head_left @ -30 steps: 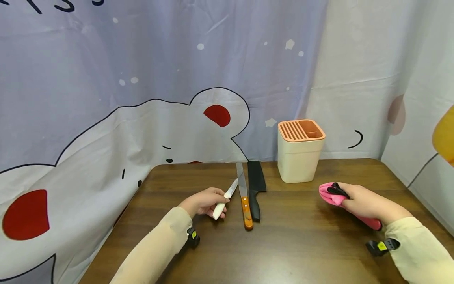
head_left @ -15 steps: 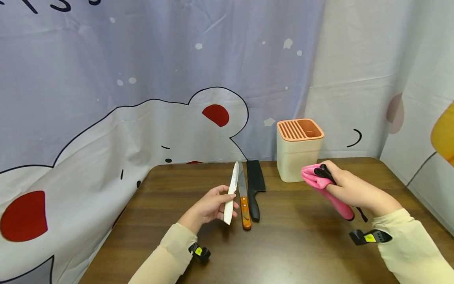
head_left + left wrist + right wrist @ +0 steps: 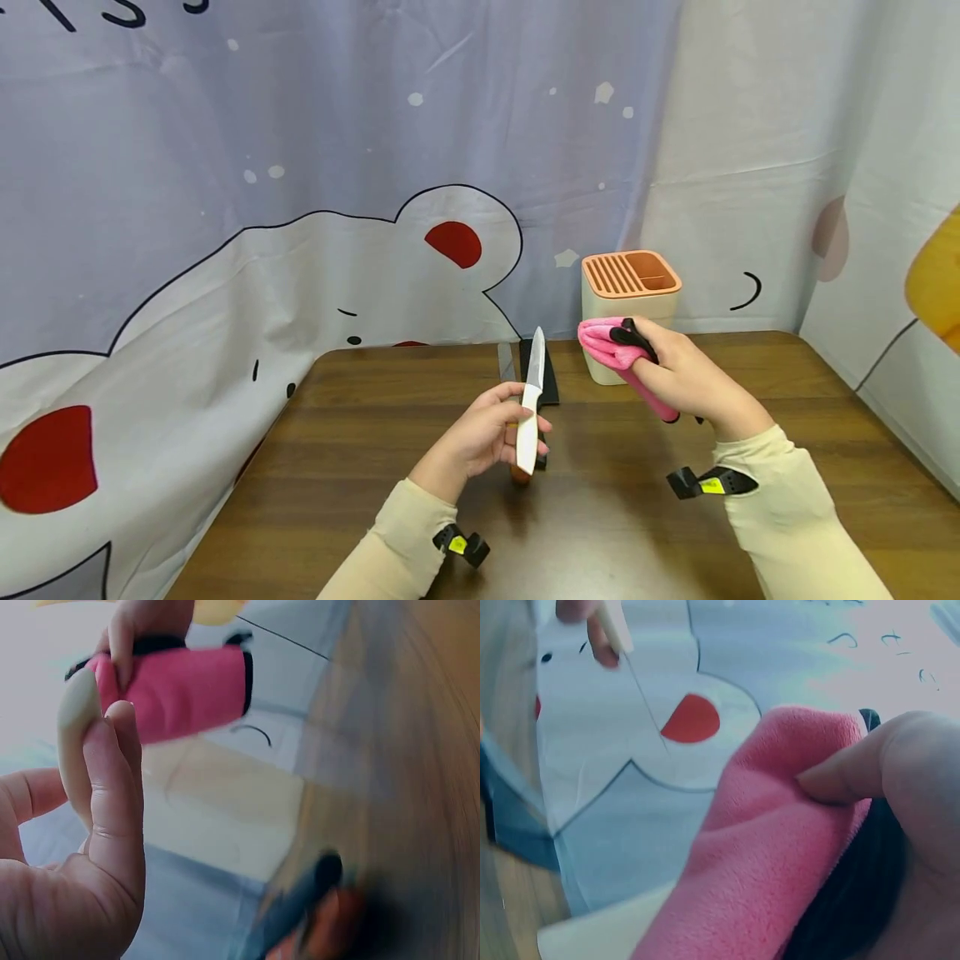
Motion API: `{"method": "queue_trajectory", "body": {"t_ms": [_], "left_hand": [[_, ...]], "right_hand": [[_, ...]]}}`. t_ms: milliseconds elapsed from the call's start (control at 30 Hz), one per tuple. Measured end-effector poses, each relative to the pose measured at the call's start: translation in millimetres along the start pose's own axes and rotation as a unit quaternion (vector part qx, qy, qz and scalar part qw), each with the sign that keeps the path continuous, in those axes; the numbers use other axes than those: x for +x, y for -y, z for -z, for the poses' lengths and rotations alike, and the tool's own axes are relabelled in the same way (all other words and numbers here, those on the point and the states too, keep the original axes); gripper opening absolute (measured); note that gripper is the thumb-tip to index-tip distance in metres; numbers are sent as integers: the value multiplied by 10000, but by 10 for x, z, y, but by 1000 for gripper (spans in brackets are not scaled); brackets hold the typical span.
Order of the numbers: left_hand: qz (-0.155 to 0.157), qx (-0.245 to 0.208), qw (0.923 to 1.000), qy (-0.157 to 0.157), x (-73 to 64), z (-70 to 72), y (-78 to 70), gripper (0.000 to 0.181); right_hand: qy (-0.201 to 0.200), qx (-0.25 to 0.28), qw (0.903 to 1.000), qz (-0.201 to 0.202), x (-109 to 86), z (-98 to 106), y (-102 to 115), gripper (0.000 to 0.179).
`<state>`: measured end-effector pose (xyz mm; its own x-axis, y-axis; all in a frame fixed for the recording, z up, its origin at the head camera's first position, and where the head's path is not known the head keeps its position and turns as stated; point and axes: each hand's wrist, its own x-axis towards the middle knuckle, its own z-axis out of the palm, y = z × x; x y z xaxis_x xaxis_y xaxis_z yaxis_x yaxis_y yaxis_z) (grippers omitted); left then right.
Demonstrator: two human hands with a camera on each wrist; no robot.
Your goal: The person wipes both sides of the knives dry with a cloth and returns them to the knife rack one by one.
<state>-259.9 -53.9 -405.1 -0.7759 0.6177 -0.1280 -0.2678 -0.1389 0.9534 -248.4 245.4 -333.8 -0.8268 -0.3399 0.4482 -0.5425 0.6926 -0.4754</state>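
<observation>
My left hand (image 3: 483,429) grips the white handle of a small knife (image 3: 528,429), its blade pointing up and away above the table. In the left wrist view the thumb and fingers pinch that pale handle (image 3: 75,735). My right hand (image 3: 690,379) holds a folded pink cloth (image 3: 609,340) with black edging, raised in front of the holder. In the right wrist view the thumb presses into the plush pink fabric (image 3: 761,817). Behind the left hand lie a wooden-handled knife (image 3: 507,362) and a black cleaver (image 3: 551,379), both partly hidden.
A cream knife holder (image 3: 666,310) with an orange slotted top (image 3: 611,275) stands at the back of the brown wooden table (image 3: 375,417). A printed curtain (image 3: 337,125) hangs right behind the table's far edge.
My left hand has lifted the white-handled knife and carried it right, its blade now steeper. My right hand has moved left and up with the pink cloth, nearing the knife.
</observation>
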Motion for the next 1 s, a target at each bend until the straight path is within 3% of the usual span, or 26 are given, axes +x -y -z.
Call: {"method": "queue_trajectory", "body": {"t_ms": [133,333,533,767,1000], "left_hand": [[-86,53,9999,54,1,-133,-65,41],[-116,-1,9999,96,-41,-220,-96,40],[-64,-218,9996,144,-116,-311,0,44],[-95,-279,9995,64,-169,-446,131,64],[-160,-264,9993,216,-185,-498,173,75]], "right_hand": [[-138,305,9993,-150,118,-105,90,34],[-546,418,9975,-141,246,-299,224,32],[-844,410,9956,-15,233,-502,288,35],[-1216,395,9916,208,181,-585,266,47],[-1562,-27,9872,330,205,-663,274,50]]}}
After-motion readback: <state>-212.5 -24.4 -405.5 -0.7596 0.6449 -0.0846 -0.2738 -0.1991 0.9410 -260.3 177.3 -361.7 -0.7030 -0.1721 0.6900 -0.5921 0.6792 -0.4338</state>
